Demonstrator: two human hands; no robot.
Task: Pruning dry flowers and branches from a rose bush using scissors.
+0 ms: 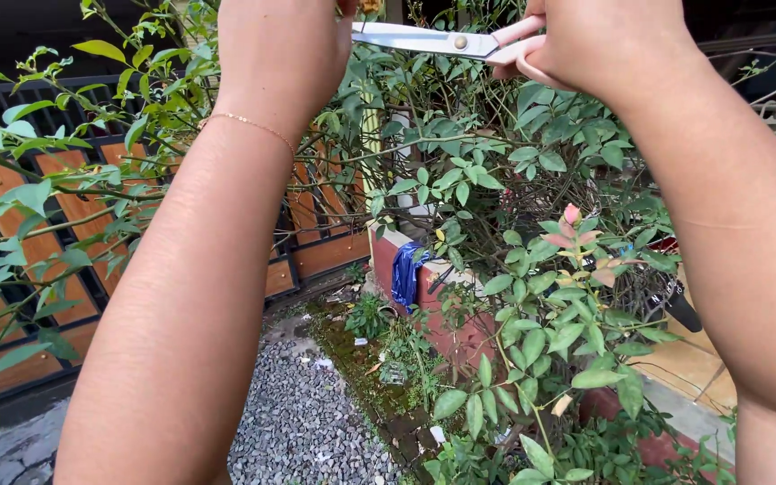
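Scissors: your right hand grips the steel-bladed scissors with pale pink handles at the top edge of view, blades together and pointing left toward your left hand.
Left hand: your left hand is raised to the same height, wearing a thin gold chain bracelet; its fingers are cut off by the frame, so you cannot tell what they hold.
Edges: the green leafy shrub with thin stems crowds close around both forearms, leaving little free room beside the blades.
Open room: clear space lies only below, between your arms.
Surface: grey gravel ground with a mossy strip runs beside a low red brick wall, where a blue cloth hangs.
Room: a black metal fence with brown wooden panels closes the left side.
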